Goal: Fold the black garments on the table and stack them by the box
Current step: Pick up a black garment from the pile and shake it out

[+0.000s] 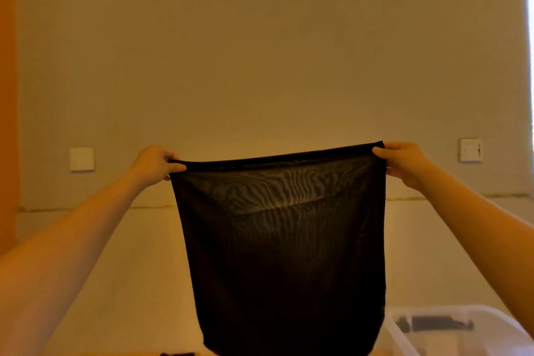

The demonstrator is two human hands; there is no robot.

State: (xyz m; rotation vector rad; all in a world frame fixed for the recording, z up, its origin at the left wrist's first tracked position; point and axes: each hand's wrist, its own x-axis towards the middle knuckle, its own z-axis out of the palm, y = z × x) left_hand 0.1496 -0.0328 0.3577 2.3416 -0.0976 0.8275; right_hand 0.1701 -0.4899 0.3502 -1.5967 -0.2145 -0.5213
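Observation:
A thin, partly see-through black garment (286, 254) hangs in the air in front of me, stretched flat by its top hem. My left hand (154, 163) pinches the top left corner and my right hand (403, 160) pinches the top right corner. Both arms reach forward at about the same height. The cloth's lower edge drops to the bottom of the view. A clear plastic box (450, 329) stands at the lower right with something dark inside. A sliver of another dark item (177, 353) shows at the bottom edge.
A plain wall fills the view, with a white switch plate (82, 159) on the left and a second plate (470, 150) on the right. A bright window strip (530, 37) runs down the right edge. The table is almost fully hidden.

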